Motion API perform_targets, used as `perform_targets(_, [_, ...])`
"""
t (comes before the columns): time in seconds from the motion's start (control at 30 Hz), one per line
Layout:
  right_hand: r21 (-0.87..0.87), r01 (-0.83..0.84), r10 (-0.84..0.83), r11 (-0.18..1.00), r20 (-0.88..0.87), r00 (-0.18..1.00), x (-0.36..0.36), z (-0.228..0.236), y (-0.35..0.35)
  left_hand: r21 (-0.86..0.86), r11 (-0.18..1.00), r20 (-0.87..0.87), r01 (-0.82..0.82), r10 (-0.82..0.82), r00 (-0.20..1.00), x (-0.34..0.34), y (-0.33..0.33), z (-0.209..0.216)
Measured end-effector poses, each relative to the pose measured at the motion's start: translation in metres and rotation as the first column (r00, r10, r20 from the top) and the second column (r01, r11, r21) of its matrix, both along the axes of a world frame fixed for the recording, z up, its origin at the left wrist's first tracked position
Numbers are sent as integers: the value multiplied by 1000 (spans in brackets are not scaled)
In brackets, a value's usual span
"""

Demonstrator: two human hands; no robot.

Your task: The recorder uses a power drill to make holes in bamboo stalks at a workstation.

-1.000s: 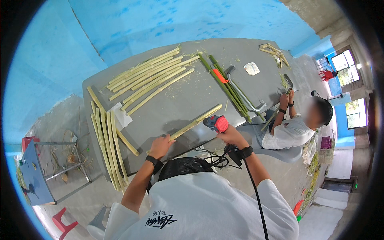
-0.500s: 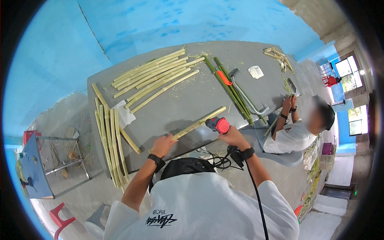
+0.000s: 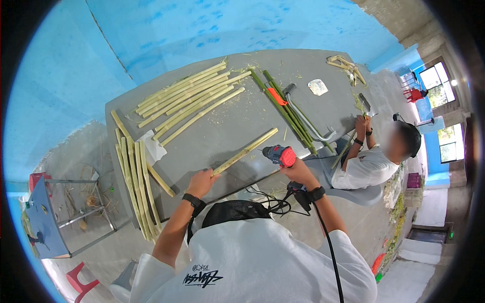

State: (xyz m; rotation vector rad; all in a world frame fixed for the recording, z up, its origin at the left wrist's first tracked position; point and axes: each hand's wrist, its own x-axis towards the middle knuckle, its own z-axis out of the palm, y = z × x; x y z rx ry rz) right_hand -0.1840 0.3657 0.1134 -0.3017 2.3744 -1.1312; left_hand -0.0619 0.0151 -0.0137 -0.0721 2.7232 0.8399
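At the far left, off the tabletop (image 3: 232, 126), stands a blue metal stand (image 3: 43, 217) with a red plastic stool (image 3: 81, 280) below it. Along the tabletop's left edge lie about six pale split bamboo strips (image 3: 132, 177), running down toward the near left corner, with a scrap of white paper (image 3: 153, 146) beside them. Toward the far left corner a fan of about eight longer pale bamboo strips (image 3: 189, 98) lies slanted.

The person's left hand (image 3: 202, 182) is clenched around the near end of one single bamboo stick (image 3: 245, 151), which lies on the tabletop near the front edge and slants away to the right. The right hand (image 3: 298, 170) grips the handle of one red and black power drill (image 3: 279, 155), held just beside the stick at the front edge; its black cord (image 3: 328, 242) trails down past the wrist.

Farther right, a bundle of about four green bamboo stalks (image 3: 283, 108) lies with one orange-handled tool (image 3: 276, 96) on it and one bent grey metal pipe (image 3: 308, 118) beside. One white paper scrap (image 3: 317, 87) lies beyond. At the right edge sits a second person (image 3: 374, 161), both hands at a thin stick (image 3: 344, 149).
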Motion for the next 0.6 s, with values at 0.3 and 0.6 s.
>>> perform_targets(0.3, [87, 28, -38, 996, 116, 992, -12, -11, -11, 14, 999, 11, -29, 29, 1000, 0, 2, 3])
perform_targets(0.6, [40, 66, -72, 997, 164, 984, -15, -17, -12, 28, 999, -5, -42, 42, 999, -1, 1, 6])
